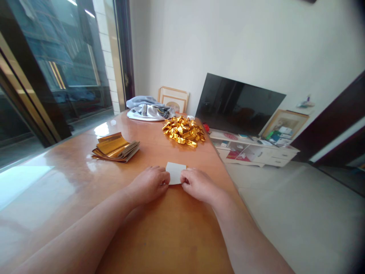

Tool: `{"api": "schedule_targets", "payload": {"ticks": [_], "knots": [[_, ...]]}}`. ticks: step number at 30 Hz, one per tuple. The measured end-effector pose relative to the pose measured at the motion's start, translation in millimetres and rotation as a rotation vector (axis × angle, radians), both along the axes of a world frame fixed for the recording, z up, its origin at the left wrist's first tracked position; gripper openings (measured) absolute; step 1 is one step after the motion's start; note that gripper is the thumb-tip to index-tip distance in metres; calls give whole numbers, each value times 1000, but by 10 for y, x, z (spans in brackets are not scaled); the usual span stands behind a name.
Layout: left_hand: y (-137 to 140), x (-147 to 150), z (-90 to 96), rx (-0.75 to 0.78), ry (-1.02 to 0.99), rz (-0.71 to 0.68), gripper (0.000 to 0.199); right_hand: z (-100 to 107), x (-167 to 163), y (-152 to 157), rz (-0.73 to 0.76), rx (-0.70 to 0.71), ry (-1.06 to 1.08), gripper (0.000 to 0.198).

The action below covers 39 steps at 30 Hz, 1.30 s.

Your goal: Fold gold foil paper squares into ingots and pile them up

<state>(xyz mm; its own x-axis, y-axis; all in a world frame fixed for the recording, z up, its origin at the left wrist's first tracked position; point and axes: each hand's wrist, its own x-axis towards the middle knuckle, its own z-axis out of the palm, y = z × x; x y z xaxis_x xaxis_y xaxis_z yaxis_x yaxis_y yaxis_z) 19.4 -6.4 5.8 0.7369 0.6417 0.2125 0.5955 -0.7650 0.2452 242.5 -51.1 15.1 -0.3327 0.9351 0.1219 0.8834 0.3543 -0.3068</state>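
Two hands [155, 179] [197, 182], probably one white paper [175, 173]

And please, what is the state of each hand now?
Left hand: closed, holding the left edge of the white sheet.
Right hand: closed, holding the white sheet's right edge.

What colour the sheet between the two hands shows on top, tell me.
White; the sheet shows best in the head view, the only one.

Sheet [175, 174]: below frame centre, on the table [167, 236], between left hand [154, 179] and right hand [197, 183]. Stack [115, 147]: left of centre, on the table. Pile [184, 131]: frame centre, behind the sheet. Cloth [146, 110]: behind and left of the pile. TV [238, 106]: upper right, above cabinet [279, 154]
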Motion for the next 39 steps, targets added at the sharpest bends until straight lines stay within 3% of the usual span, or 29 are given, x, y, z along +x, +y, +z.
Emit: {"api": "schedule_targets", "payload": {"ticks": [10,22,30,39], "knots": [[-103,22,79,48,11,16,12,70,10,-51,49,-52,23,7],[62,-85,-41,-89,-34,25,22,-5,110,30,91,-211,173,18],[172,-84,-79,-175,-40,124,25,-158,127,142,-103,-360,399,8],[217,-75,-87,-306,-39,177,25,-139,144,163,-130,-388,425,10]]}}
